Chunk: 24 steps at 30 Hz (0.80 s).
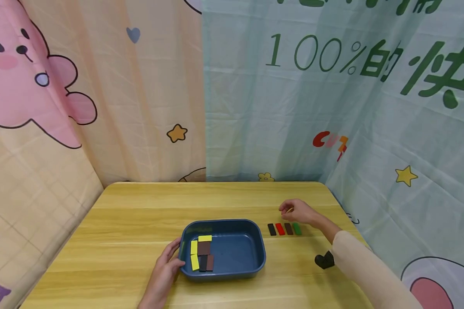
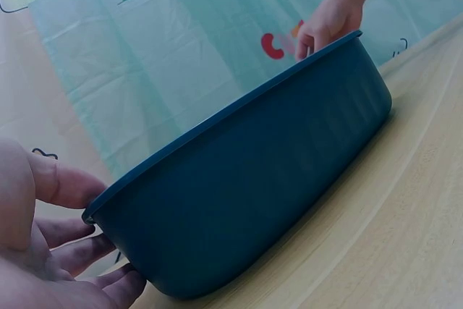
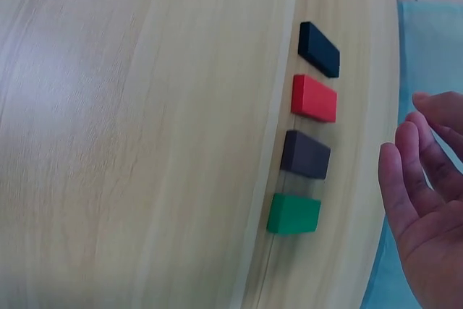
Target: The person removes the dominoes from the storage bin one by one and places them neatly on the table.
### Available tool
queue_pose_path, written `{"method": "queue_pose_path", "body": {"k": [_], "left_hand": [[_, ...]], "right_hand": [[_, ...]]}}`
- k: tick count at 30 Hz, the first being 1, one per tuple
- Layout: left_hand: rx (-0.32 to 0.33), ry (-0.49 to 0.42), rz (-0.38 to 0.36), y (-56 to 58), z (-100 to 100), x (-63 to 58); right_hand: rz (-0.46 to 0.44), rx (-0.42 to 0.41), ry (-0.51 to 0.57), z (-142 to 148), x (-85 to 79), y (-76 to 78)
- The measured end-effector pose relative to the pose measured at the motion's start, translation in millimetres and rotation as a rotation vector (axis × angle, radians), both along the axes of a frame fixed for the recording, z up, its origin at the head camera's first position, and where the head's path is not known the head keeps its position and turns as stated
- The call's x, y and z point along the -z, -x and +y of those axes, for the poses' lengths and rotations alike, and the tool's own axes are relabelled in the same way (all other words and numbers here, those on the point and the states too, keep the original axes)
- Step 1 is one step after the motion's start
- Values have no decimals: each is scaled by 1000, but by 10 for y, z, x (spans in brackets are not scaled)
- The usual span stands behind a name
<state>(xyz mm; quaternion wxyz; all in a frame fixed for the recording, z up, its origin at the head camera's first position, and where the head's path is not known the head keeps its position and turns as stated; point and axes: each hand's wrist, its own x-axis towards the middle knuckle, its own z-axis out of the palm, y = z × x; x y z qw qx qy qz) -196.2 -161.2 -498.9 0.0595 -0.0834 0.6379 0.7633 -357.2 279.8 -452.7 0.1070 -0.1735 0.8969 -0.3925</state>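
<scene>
My left hand [image 1: 164,267] grips the left end of a dark blue basin [image 1: 251,274], its thumb over the rim and its fingers against the outer wall. Yellow, brown and black blocks [image 1: 203,248] lie in the basin's left part. Beyond the basin's right side is a row of blocks: a black block [image 3: 319,50], a red block [image 3: 314,98], a brown block [image 3: 305,155] and a green block [image 3: 294,214]. My right hand [image 1: 298,211] hovers just behind this row, fingers loosely bent and nothing visible between them.
The wooden table [image 1: 139,214] carries everything. Below the right forearm sits a black object [image 1: 325,260] against the sleeve. Printed curtains [image 1: 255,128] stand behind the table and along both sides.
</scene>
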Motion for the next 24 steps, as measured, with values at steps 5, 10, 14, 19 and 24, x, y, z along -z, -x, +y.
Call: {"method": "queue_pose_path", "body": {"k": [5, 10, 14, 19, 24], "left_hand": [[-2, 10, 5, 1, -10, -11], [3, 10, 11, -1, -7, -8], [2, 9, 16, -4, -4, -5], [-1, 3, 12, -3, -15, -6], [6, 4, 21, -11, -18, 3]], "right_hand": [[10, -42, -7, -117, -42, 25], [-5, -71, -5, -226, -67, 42], [-9, -89, -7, -314, -102, 44], [10, -114, -5, -417, -142, 52], [20, -142, -4, -503, -156, 52]]}}
